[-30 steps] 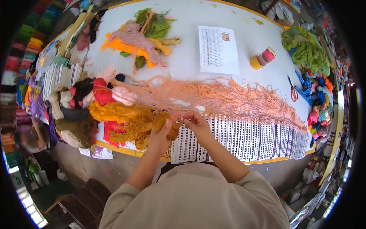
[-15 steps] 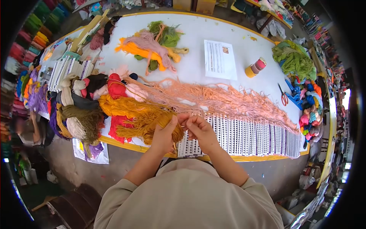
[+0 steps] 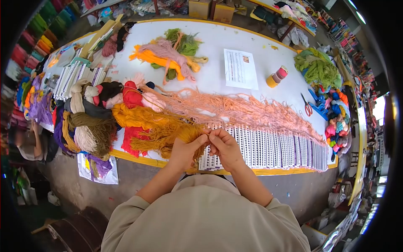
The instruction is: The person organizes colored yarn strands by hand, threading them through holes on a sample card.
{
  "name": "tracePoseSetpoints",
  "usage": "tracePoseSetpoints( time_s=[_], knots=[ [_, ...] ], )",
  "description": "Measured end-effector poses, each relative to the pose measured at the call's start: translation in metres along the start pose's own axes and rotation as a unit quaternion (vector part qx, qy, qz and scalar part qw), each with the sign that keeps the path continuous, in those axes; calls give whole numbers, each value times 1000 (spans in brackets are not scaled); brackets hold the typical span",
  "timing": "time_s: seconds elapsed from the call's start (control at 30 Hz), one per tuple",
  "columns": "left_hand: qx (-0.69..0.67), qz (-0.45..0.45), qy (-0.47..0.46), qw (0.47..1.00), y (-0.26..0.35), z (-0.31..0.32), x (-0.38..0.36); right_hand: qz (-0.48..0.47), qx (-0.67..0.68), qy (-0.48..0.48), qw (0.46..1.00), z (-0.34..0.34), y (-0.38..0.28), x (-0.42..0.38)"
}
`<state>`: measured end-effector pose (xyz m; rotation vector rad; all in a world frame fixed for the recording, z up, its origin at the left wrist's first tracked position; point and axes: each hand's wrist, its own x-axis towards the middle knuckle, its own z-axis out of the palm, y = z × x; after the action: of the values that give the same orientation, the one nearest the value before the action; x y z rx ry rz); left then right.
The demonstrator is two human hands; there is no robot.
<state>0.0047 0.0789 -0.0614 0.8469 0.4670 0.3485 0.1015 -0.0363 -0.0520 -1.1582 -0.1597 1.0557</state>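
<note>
My left hand [image 3: 185, 150] grips a bundle of mustard-yellow yarn [image 3: 166, 132] at the table's near edge. My right hand [image 3: 225, 145] pinches a strand of that yarn right beside the left thumb. Both hands hover over the left end of a row of white punched cards [image 3: 268, 149] laid along the front edge. Peach-pink yarn tufts [image 3: 247, 111] fan out behind the cards.
Skeins in red, brown, cream and purple [image 3: 90, 113] pile at the left. Orange, pink and green yarn [image 3: 168, 54] lies far back. A printed sheet [image 3: 240, 68], thread spools [image 3: 276, 77], red scissors [image 3: 307, 107], green yarn [image 3: 319, 67] and small coloured balls [image 3: 340, 117] sit right.
The view has tilted slightly, so the table sits lower in frame. My hands have drawn closer together on the mustard yarn, fingertips now meeting.
</note>
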Motion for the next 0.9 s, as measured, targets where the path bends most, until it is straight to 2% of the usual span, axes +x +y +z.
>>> tracePoseSetpoints(
  time_s=[0.13,0.37,0.4,0.53,0.6,0.63,0.8,0.9],
  knots=[
    [14,-3,-4,1000,-3,-7,-2,-16,-7,-32,999,0,6,-5],
    [-57,0,-26,998,6,3,-14,-27,-19,-30,999,1,3,-14],
    [-91,-6,-26,995,7,5,-16,-28,-28,-13,999,5,2,-16],
    [-64,-30,-70,995,-4,-4,-15,-24,-32,28,999,13,2,-21],
    [24,-7,-82,996,-4,-2,-17,-24,-33,31,999,11,5,-19],
    [24,-6,-82,996,-4,-2,-18,-22,-34,34,999,10,6,-19],
    [-75,-17,-61,995,3,3,-26,-24,-10,48,999,14,6,-23],
    [-69,-3,-51,996,2,1,-26,-25,10,55,998,16,7,-24]
  ],
)
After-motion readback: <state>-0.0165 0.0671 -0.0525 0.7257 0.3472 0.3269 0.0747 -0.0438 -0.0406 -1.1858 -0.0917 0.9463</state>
